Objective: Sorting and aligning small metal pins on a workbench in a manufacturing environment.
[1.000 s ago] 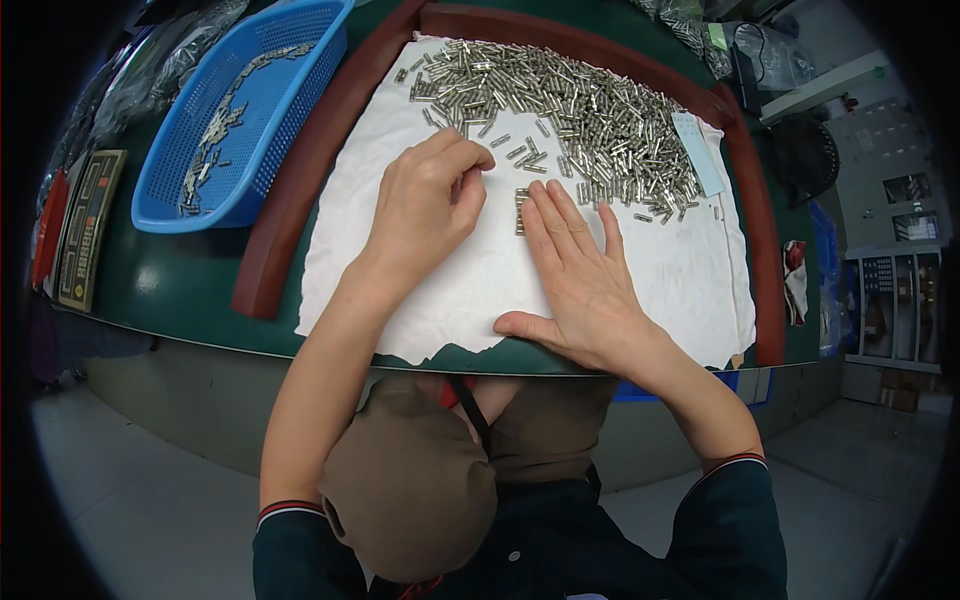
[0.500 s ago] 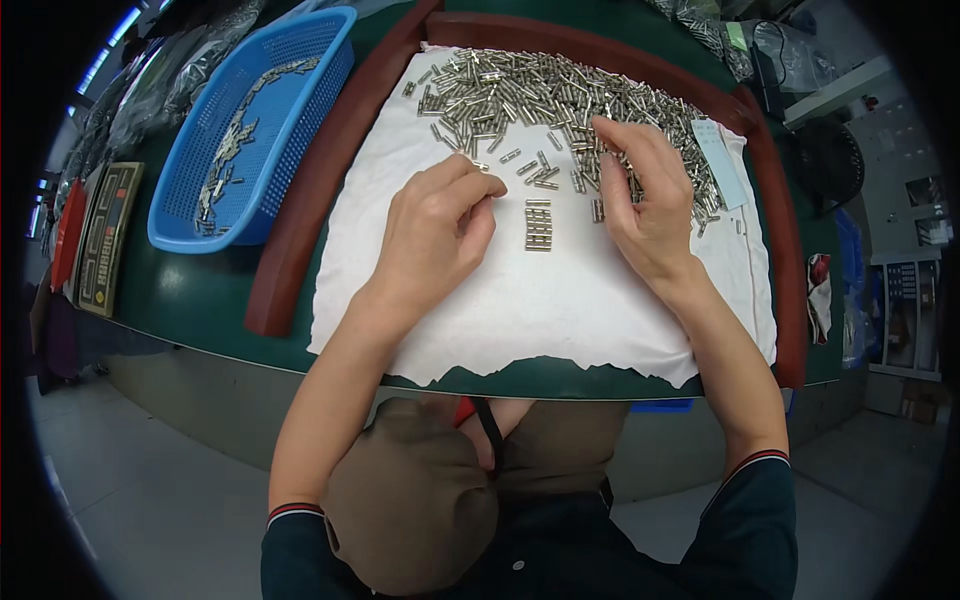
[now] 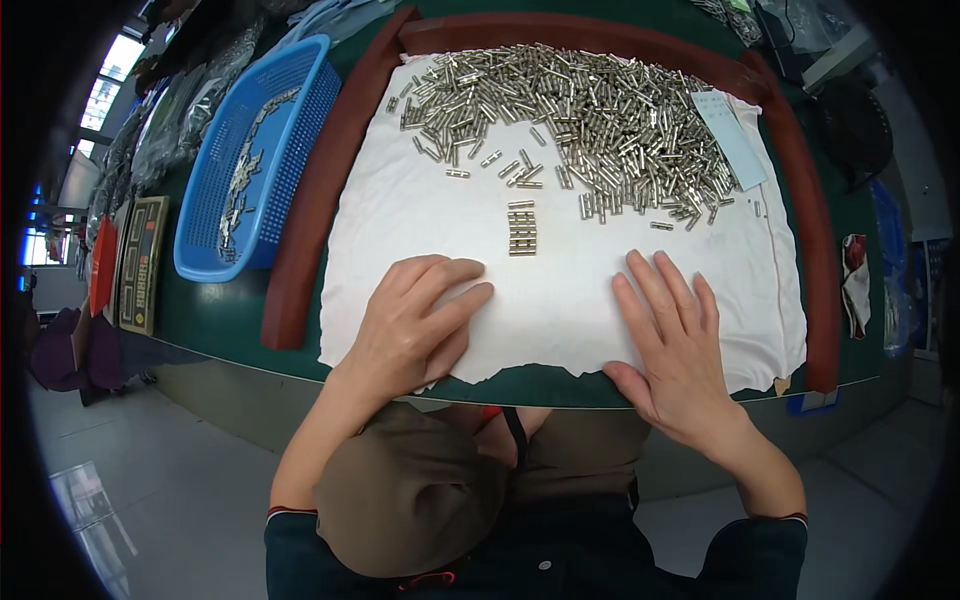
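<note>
A short column of metal pins (image 3: 522, 238) lies aligned mid-frame; the upper-centre pile (image 3: 620, 130) is loose; right hand (image 3: 672, 335) spread, gripping nothing; left hand (image 3: 412, 322) half-curled, hold unclear.

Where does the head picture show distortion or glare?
Head view: the front edge of the green table bows, and the corners go black; head view, upper left: the window is very bright; head view, lower left: the pale floor mirrors light; head view: piled metal pins glint.
</note>
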